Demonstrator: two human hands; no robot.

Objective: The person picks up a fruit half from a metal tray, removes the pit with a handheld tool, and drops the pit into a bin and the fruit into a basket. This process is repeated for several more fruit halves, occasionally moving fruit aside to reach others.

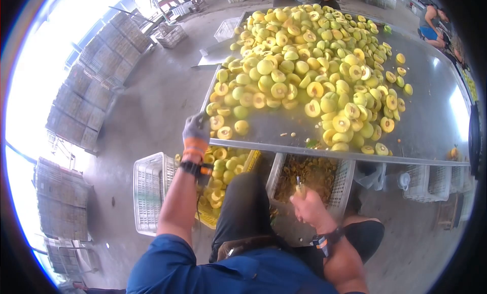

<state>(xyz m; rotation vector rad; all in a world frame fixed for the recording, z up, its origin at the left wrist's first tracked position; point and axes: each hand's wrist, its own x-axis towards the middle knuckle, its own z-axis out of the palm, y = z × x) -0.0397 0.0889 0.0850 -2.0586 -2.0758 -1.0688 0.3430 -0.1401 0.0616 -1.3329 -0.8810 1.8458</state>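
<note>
My left hand (pixel 196 133), in a grey glove with an orange cuff, is closed at the near left corner of the metal table (pixel 264 126), its fingers curled over the rim. Beside it lie halved yellow-green stone fruits (pixel 216 122), several showing brown centres. My bare right hand (pixel 310 206) is closed around the handle of a small tool (pixel 300 185) with a short metal tip pointing up. That hand hovers over a white crate (pixel 345 185) holding brown pits and scraps (pixel 309 175). No fruit shows in the right hand.
A yellow crate (pixel 252 161) of fruit halves sits by my left leg, next to a white crate (pixel 148 192). Stacked crates (pixel 78 104) line the left side. More white crates (pixel 428 182) stand under the table's right. Other people (pixel 433 27) sit around the table.
</note>
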